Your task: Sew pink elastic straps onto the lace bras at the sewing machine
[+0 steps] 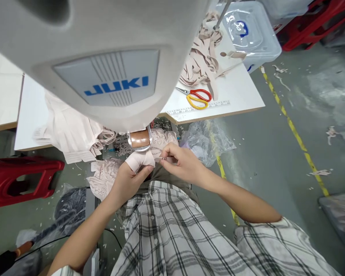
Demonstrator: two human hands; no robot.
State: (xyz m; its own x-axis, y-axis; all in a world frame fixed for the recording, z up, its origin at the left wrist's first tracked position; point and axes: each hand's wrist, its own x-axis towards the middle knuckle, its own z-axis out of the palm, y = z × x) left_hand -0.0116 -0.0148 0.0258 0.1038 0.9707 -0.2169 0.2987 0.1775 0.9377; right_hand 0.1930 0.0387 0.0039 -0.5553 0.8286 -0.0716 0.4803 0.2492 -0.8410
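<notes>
A grey JUKI sewing machine head (103, 69) fills the top of the view. Just below it, my left hand (129, 180) is closed around a pale pink strap (139, 160) wrapped over my fingers. My right hand (181, 163) pinches the same pink fabric at its right end, fingers pressed together. Pink lace fabric (103, 178) lies under and to the left of my hands, by the machine's metal foot (140, 140).
A white table (241, 92) holds red-and-yellow scissors (198, 97), a printed ruler and a heap of pink straps (201, 57). A clear plastic box (250, 30) stands at the far right. Stacked pink pieces (69, 130) lie left. A red stool (20, 180) is at left.
</notes>
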